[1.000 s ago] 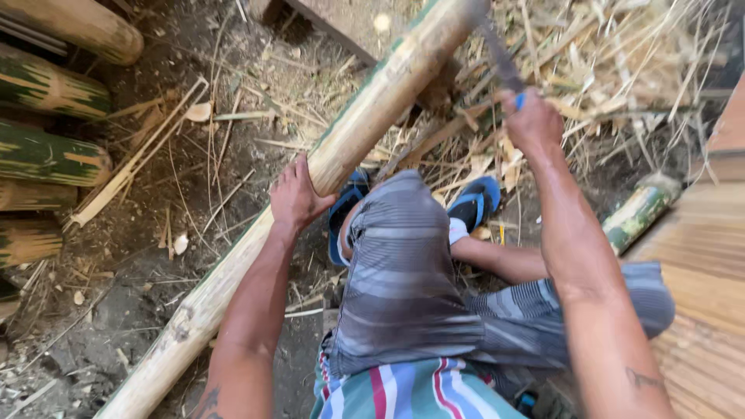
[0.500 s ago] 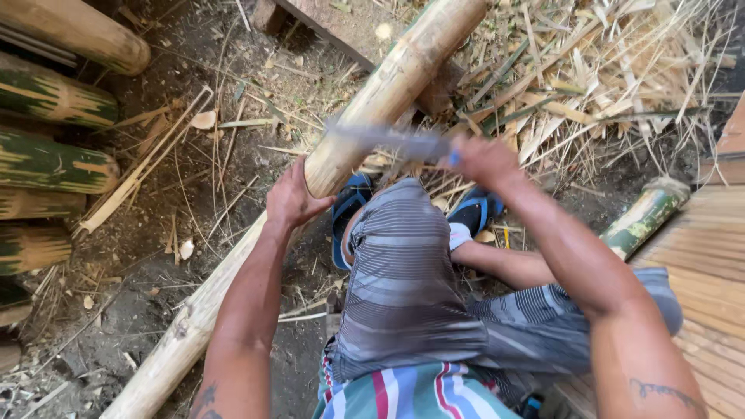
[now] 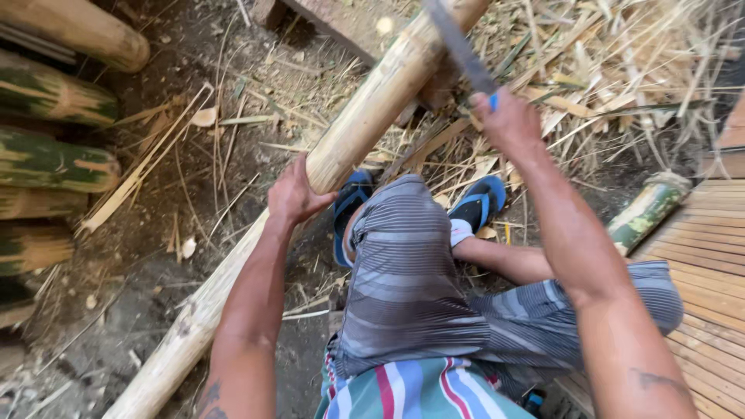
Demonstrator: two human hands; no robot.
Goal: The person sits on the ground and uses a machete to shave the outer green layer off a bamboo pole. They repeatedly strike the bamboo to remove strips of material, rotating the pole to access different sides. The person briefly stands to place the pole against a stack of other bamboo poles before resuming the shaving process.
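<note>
A long pale bamboo pole [image 3: 365, 116] runs diagonally from the lower left to the top middle, its far end resting on a wooden block [image 3: 326, 19]. My left hand [image 3: 295, 194] grips the pole at its middle. My right hand [image 3: 508, 124] is closed on the blue handle of a long dark blade [image 3: 458, 46], which is raised and points up-left across the pole's upper part. I sit with striped trousers and blue sandals [image 3: 481, 203] just right of the pole.
Several green-and-tan bamboo sections [image 3: 54, 163] are stacked at the left edge. Bamboo shavings and strips [image 3: 621, 70] litter the ground at top right. A short green bamboo piece [image 3: 648, 209] lies beside wooden slats [image 3: 714, 256] on the right.
The blade swung down low across the pole half a second ago and is now raised again, pointing up-left. My left hand has kept its grip on the pole.
</note>
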